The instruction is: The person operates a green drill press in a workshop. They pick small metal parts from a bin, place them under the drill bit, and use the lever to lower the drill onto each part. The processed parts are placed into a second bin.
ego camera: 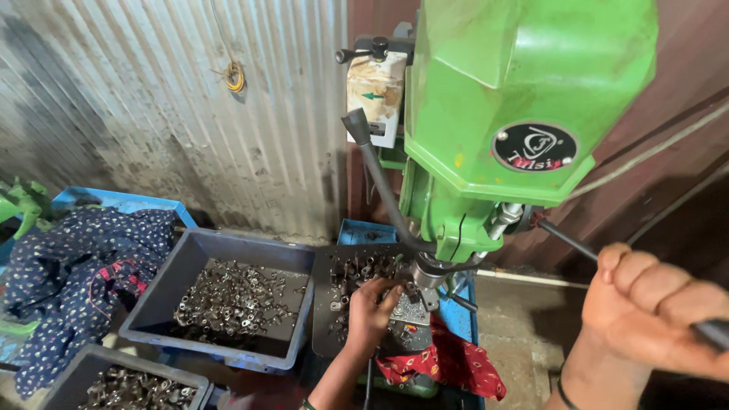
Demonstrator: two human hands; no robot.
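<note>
Green drill press (pixel 524 91), grey bins (pixel 228 258), red cloth (pixel 456 364), navy cloth (pixel 68 266) with small pale dots

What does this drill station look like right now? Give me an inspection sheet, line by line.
Surface: dark tray under the spindle, strewn with small metal parts.
Job's things: green drill press; workpiece sits below the spindle.
Clutter: grey bin of metal parts, second bin at front, red cloth, dark printed cloth.
Grips: left hand rests at the workpiece; right hand is closed on the feed lever.
Cables: yellow wire coil hangs on the wall.
Surroundings: corrugated metal wall, brown wall at right.
</note>
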